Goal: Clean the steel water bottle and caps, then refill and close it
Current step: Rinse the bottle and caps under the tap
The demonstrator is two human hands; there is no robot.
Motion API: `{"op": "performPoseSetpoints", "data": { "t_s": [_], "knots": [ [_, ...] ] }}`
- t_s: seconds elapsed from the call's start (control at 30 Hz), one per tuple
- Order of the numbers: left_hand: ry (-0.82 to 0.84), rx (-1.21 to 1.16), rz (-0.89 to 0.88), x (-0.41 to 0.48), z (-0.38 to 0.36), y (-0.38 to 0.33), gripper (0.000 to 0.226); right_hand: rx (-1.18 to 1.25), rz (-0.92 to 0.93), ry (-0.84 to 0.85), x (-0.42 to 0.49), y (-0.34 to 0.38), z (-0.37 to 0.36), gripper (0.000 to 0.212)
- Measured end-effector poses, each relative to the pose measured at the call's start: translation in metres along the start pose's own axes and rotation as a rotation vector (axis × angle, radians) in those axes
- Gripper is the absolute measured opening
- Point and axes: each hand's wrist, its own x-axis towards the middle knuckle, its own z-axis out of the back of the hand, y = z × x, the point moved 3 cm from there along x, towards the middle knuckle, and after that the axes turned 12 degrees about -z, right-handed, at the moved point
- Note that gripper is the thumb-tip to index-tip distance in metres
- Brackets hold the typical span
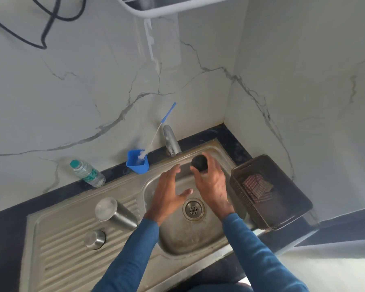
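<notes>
1. Head view: right hand [211, 186] grips the black cap [199, 163] just before the tap [172, 142].
2. Left hand [169, 192], spread and empty, is nearer the steel bottle [116, 213], well left of the tap.

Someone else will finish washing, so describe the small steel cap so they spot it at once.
Start at the steel sink; left of its basin is the ridged draining board. The cap sits there, in front of the steel bottle. It is short and round, much smaller than the bottle.
</notes>
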Motion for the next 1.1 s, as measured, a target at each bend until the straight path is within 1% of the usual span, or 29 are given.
{"op": "performPoseSetpoints", "data": {
  "t_s": [0.07,0.1,0.2,0.27,0.37,0.43,0.5,0.57,0.63,0.73,0.8,0.87,1.0,1.1],
  "knots": [
    [0.039,0.012,-0.005,-0.007,0.003,0.006,0.094,-0.065,-0.147,0.187,-0.006,-0.015,-0.015,0.046],
    [0.070,0.009,-0.015,-0.014,0.004,0.008,0.096,-0.071,-0.181,0.209,-0.014,-0.019,-0.019,0.047],
    [0.101,-0.013,-0.048,-0.029,0.011,0.014,0.096,-0.054,-0.133,0.185,-0.036,-0.014,-0.028,0.052],
    [0.110,-0.047,-0.082,-0.038,0.015,0.017,0.090,-0.036,-0.104,0.214,-0.050,-0.009,-0.035,0.054],
    [0.105,-0.081,-0.149,-0.053,0.021,0.019,0.075,0.024,-0.142,0.266,-0.071,-0.003,-0.043,0.056],
    [0.106,-0.091,-0.160,-0.066,0.026,0.022,0.072,0.041,-0.193,0.292,-0.084,-0.001,-0.047,0.065],
    [0.099,-0.110,-0.163,-0.082,0.030,0.026,0.070,0.032,-0.247,0.321,-0.096,-0.001,-0.051,0.080],
    [0.099,-0.142,-0.145,-0.096,0.034,0.031,0.066,0.027,-0.264,0.372,-0.105,-0.006,-0.057,0.085],
    [0.091,-0.183,-0.107,-0.112,0.039,0.039,0.064,0.071,-0.282,0.459,-0.115,-0.007,-0.064,0.074],
    [0.083,-0.224,-0.049,-0.142,0.049,0.054,0.061,0.157,-0.320,0.544,-0.129,-0.006,-0.078,0.043],
    [0.083,-0.230,0.038,-0.169,0.057,0.067,0.059,0.088,-0.331,0.575,-0.141,-0.009,-0.095,0.027],
    [0.079,-0.191,0.126,-0.196,0.066,0.080,0.057,0.009,-0.343,0.583,-0.152,-0.015,-0.114,0.015],
    [0.071,-0.043,0.265,-0.236,0.087,0.110,0.060,-0.037,-0.393,0.603,-0.168,-0.013,-0.151,0.003],
    [0.030,0.049,0.282,-0.242,0.101,0.135,0.055,-0.026,-0.432,0.582,-0.173,-0.008,-0.172,0.005]
  ]
}}
